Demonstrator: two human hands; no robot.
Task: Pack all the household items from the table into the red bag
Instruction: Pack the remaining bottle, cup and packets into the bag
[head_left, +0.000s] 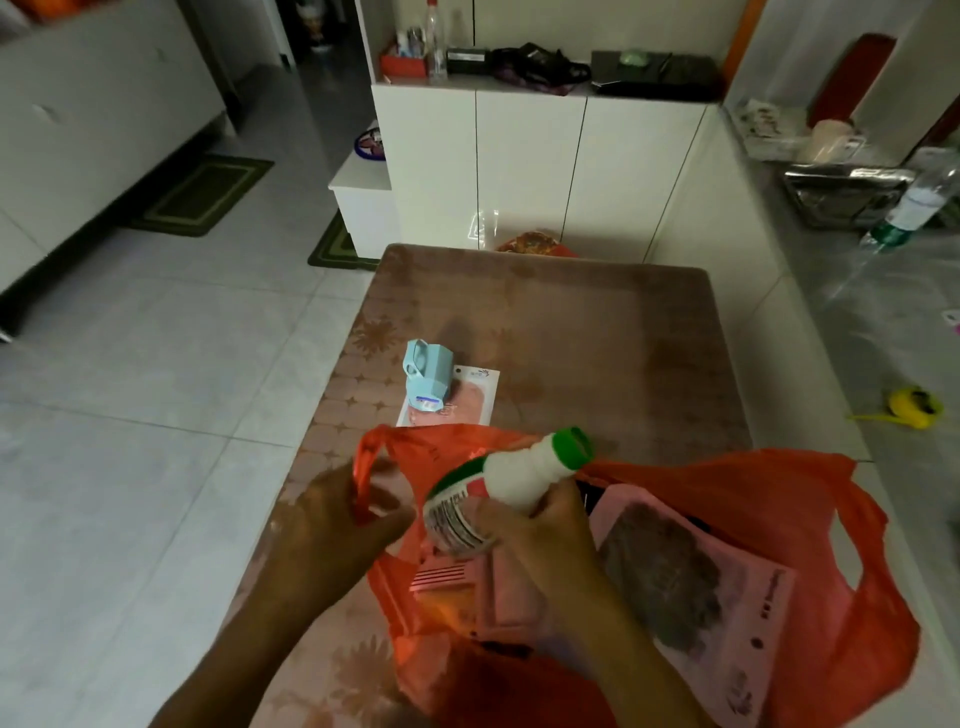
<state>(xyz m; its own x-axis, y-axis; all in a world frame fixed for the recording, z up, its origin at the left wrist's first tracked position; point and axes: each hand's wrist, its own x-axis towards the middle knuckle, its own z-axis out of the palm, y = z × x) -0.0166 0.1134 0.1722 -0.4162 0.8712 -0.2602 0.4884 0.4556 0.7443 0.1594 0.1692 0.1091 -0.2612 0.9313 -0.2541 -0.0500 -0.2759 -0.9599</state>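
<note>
A mat (202, 195) is seen on the tiled floor at far left, beside a low cabinet. The left hand (332, 525) is positioned over the table's (597, 332) left edge, with its fingers curled round the near handle (366, 467) of the red bag (810, 582), so that the mouth is held open. Beyond the hand, a blue box (427, 382) is lying on the table, partly resting on a flat packet (470, 397) with pink contents; both are outside the bag, just past its rim. A white bottle (511, 480) with a green cap (574, 449) is gripped around its body by the right hand (540, 535), tilted with the cap pointing up and away, directly above the bag's opening. Inside the bag, a pink package (691, 587) with a dark printed patch is lying flat. The bag is spread over the near right part of the table, its far handle loop (852, 551) lying toward the right. On the counter at far right, a yellow object (915, 408) and a clear bottle (919, 202) are placed well apart from the table.
</note>
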